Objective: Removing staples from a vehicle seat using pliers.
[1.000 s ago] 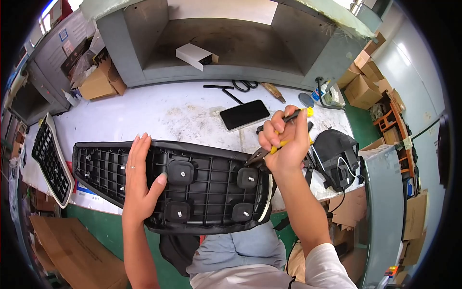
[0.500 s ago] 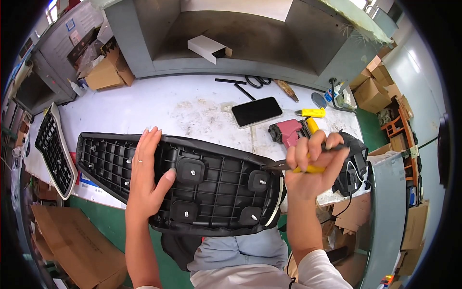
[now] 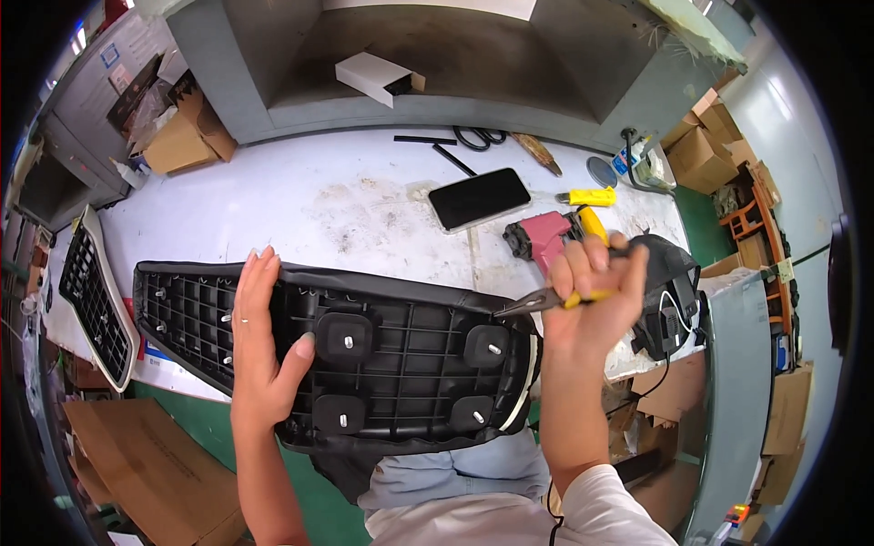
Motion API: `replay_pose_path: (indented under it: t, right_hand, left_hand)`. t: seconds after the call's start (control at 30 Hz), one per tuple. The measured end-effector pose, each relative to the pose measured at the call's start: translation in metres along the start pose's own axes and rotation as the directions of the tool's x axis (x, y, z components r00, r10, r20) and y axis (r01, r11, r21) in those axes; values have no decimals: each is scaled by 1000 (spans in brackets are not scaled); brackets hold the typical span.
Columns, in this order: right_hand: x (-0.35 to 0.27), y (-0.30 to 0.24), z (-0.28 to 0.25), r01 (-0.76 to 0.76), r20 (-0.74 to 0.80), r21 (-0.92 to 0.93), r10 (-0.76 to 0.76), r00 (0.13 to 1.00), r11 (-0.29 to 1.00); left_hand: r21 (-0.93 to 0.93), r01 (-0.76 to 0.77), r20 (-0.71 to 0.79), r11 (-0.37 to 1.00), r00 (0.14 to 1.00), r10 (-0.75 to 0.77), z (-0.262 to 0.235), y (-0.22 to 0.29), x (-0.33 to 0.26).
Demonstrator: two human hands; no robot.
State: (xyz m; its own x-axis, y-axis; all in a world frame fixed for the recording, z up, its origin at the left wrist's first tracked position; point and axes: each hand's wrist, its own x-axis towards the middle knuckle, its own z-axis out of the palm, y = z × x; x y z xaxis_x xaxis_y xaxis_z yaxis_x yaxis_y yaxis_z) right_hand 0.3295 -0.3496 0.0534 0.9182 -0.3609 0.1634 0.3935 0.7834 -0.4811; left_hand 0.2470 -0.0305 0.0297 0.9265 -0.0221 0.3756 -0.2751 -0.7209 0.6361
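Observation:
A black vehicle seat (image 3: pixel 421 359) lies underside up on the near edge of the bench, showing its ribbed base, several metal studs on square pads and a black cover folded over its rim. My left hand (image 3: pixel 261 341) rests on it left of the middle, fingers stretched out and thumb spread, holding nothing. My right hand (image 3: pixel 596 296) grips yellow-handled pliers (image 3: pixel 537 301). Their pointed jaws are at the cover's far edge, near the seat's right end; whether they pinch anything is too small to tell.
Beyond the seat lie a phone (image 3: pixel 480 198), a red tool (image 3: pixel 537 237), a yellow cutter (image 3: pixel 590 197) and black scissors (image 3: pixel 479 138). Another seat base (image 3: pixel 96 305) with a white rim stands at the left. A grey shelf unit (image 3: pixel 437 114) backs the bench. Cardboard (image 3: pixel 150 464) stands below left.
My right hand has tilted the pliers, so their handles sit a little higher, with the jaws still at the cover's edge. My left hand stays on the seat. The whole view has shifted slightly.

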Motion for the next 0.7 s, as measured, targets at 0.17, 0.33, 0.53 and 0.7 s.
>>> replay_pose_path:
  t: [0.17,0.33,0.53,0.7]
  right_hand:
    - [14,3,-22,-352,-212,193,389,896,916]
    - [-4,-3,-15,123,46,91,-127,991,988]
    - [21,10,-28,-222,-293,280,303,907,934]
    - [23,9,-33,-227,-364,333,347,864,915]
  left_hand:
    - [3,-4,-12,1000,1000,5,2,-3,-4]
    - [-3,4,15,1000,1000,-4,4,-1,5]
    - [-19,19,15,1000,1000,-19,4,-3,3]
    - [-3,18,21,1000,1000,-18,7,-3,4]
